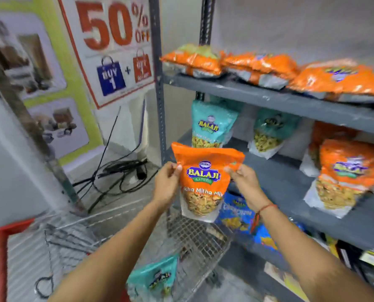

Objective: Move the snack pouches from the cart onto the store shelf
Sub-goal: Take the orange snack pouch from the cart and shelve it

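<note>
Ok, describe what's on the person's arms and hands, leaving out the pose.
Both forearms are bare, with no sleeves in view and no gloves on the left hand or the right hand. The right wrist carries a thin red thread bracelet with a loose end hanging down.

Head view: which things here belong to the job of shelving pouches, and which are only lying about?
Job: orange pouch held by left hand and right hand; teal pouch in the cart; shelf.

Lying about: sale sign; cables; posters.
</note>
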{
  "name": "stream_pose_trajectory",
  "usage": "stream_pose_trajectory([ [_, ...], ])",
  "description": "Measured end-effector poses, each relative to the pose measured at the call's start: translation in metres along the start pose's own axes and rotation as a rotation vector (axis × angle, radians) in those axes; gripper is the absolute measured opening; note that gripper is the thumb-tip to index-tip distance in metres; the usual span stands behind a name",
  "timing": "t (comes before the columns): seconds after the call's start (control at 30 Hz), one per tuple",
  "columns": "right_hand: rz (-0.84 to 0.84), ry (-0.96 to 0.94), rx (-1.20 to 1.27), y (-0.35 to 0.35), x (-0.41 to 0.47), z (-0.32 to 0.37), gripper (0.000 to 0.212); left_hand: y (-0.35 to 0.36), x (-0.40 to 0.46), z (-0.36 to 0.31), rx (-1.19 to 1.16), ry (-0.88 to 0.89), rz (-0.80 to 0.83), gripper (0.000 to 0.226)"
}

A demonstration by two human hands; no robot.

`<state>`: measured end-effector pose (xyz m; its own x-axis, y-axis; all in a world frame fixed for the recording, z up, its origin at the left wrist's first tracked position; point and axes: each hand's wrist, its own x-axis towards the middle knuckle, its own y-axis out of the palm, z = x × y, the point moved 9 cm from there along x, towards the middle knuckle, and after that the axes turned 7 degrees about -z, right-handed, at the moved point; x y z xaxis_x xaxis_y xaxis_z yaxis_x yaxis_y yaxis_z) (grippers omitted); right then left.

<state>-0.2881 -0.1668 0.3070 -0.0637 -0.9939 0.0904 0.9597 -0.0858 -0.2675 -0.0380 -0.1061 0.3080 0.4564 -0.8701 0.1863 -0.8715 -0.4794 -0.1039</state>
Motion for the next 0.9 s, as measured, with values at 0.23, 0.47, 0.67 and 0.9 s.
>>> stream_pose_trajectory([
  [0.23, -0.124, -0.253, 0.125, -0.098, -0.017, 0.162, 0.022, 0.036, 0.022, -0.162, -0.145, 0.109, 0.058, 0.024],
  [0.47, -0.256, -0.297, 0.194, -0.171, -0.019, 0.236, 0.024, 0.071, 0.024, -0.262, -0.232, 0.131, 0.099, 0.022],
  [0.67, -0.288, -0.29, 0.191, -0.19, -0.03, 0.246, 0.025, 0.088, 0.017, -0.278, -0.253, 0.144, 0.15, 0.025],
  [0.9, -0.355, -0.313, 0.215, -0.22, -0.05, 0.224, 0.012, 0.13, 0.004, -0.269, -0.301, 0.166, 0.269, 0.024],
])
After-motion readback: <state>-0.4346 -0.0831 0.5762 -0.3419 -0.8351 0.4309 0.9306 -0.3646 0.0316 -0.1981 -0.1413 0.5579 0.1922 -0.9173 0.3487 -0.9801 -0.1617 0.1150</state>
